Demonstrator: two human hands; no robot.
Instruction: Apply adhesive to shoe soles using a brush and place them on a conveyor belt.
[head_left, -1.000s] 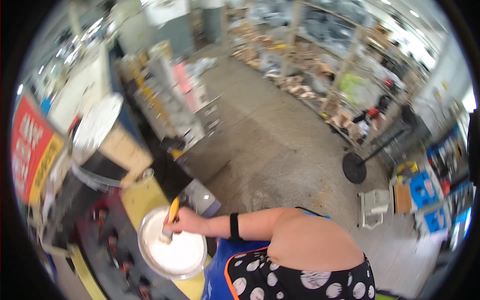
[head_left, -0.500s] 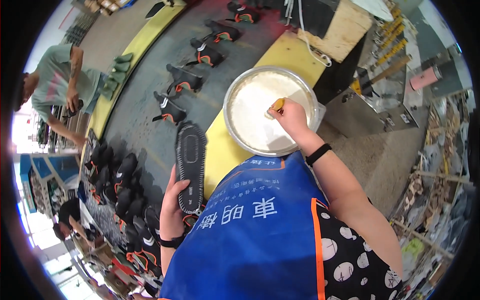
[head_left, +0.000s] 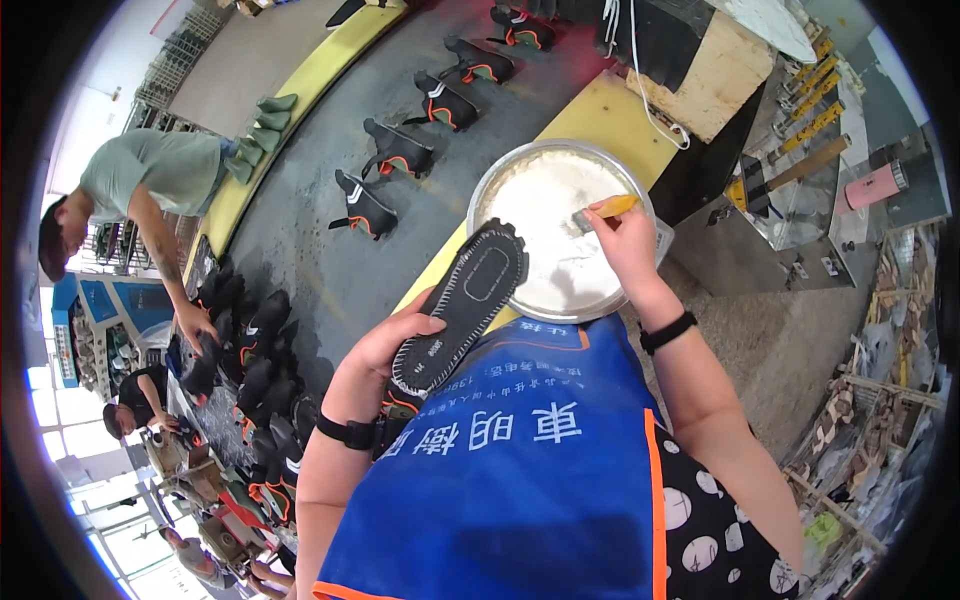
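Observation:
My left hand is closed around the side of a black shoe upper, its flat underside turned up and white stitching running round the edge. The toe end reaches over the near-left rim of a round metal basin. White creamy liquid fills much of that basin. Over it, my right hand pinches a small brush by its yellow handle. The pale bristles point left, close above the liquid; whether they touch it I cannot tell.
A dark conveyor belt carries several black shoe uppers with orange trim. More uppers are heaped at left, where a co-worker reaches in. A yellow ledge runs beside the basin; a metal stand is at right.
My left hand has brought the shoe upper right, tilting its toe over the basin's rim. The brush has swung round in my right hand, bristles now leftward. The co-worker now reaches into the heap.

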